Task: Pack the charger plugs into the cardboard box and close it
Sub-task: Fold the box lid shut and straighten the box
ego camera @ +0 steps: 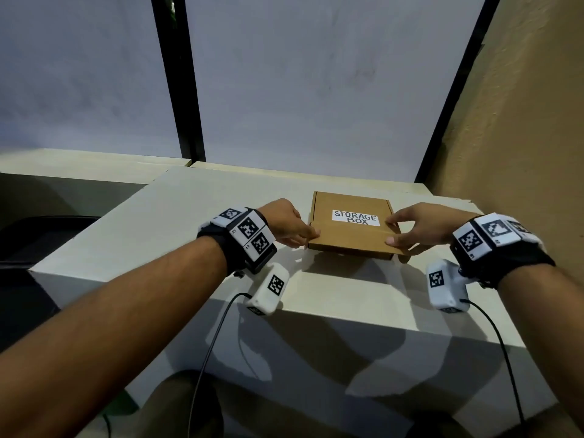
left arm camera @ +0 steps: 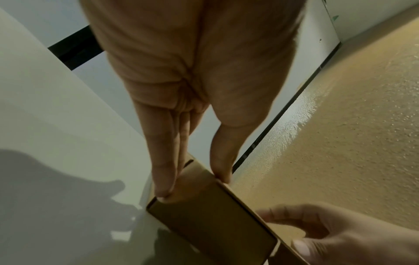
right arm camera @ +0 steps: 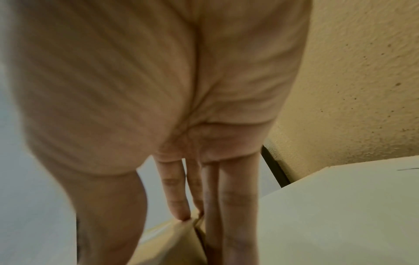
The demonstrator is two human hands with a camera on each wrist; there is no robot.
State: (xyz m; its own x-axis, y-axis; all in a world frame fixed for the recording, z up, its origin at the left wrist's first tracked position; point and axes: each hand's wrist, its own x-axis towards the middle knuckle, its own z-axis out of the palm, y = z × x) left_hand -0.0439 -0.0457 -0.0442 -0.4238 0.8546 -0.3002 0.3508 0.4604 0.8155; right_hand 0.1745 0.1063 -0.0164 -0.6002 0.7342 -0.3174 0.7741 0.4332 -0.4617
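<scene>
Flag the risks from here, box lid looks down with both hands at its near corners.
1. The cardboard box sits near the table's front edge; a pull could slide it off.
2. Left hand and right hand pinch only the near corners, so the front flap may not be fully tucked.
3. Plugs aren't visible; contents unverifiable.

cream table (ego camera: 177, 216) under closed cardboard box (ego camera: 350, 238)
</scene>
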